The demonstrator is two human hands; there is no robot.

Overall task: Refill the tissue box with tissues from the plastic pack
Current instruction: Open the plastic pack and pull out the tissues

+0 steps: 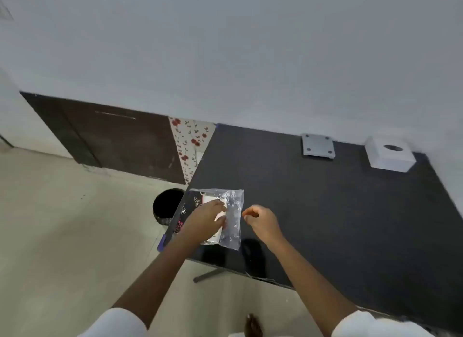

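Note:
A clear plastic pack (233,218) with white tissues inside lies on the black table (325,211) near its left edge. My left hand (204,222) rests on the pack, with its fingers on the white tissues at the pack's middle. My right hand (261,220) hovers just to the right of the pack, fingers loosely curled and pinched with nothing in them. The white tissue box (389,157), with a round hole in its top, stands at the far right corner of the table, well away from both hands.
A grey square plate (317,145) lies at the table's back edge, left of the box. A black bin (166,206) stands on the floor just left of the table. A dark cabinet (112,136) and a flowered panel (190,141) line the wall.

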